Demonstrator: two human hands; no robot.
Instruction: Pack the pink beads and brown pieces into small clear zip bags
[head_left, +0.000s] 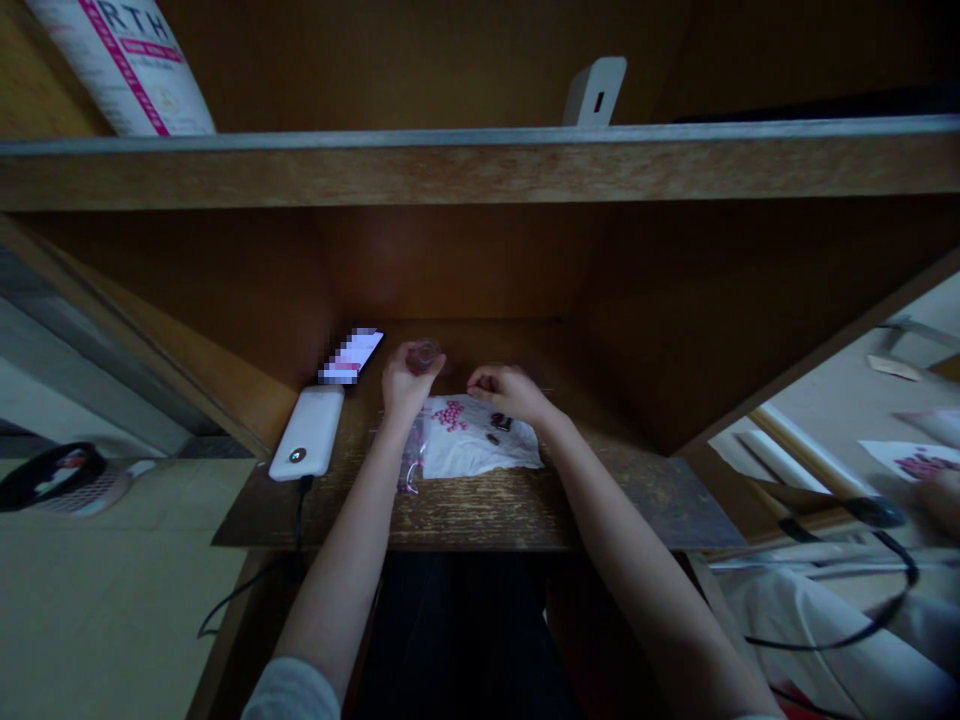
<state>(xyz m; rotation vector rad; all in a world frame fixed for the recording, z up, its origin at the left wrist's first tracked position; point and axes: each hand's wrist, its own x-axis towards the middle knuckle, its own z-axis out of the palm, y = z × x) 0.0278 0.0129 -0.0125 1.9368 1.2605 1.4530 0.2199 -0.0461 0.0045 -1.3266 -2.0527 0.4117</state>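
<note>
My left hand is closed around a small clear round container, above the back left of a white tissue. To its right, my right hand has its fingers pinched together over the tissue's back edge; whatever lies between the fingertips is too small to make out. On the tissue sit a cluster of pink beads and, farther right, a dark shiny piece with a smaller dark one near it. A clear plastic bag lies along the tissue's left side.
A white power bank with a cable and a lit phone are at the left. The upper shelf edge crosses above my hands, bearing a white bottle and a white charger. Another person's hand shows at right.
</note>
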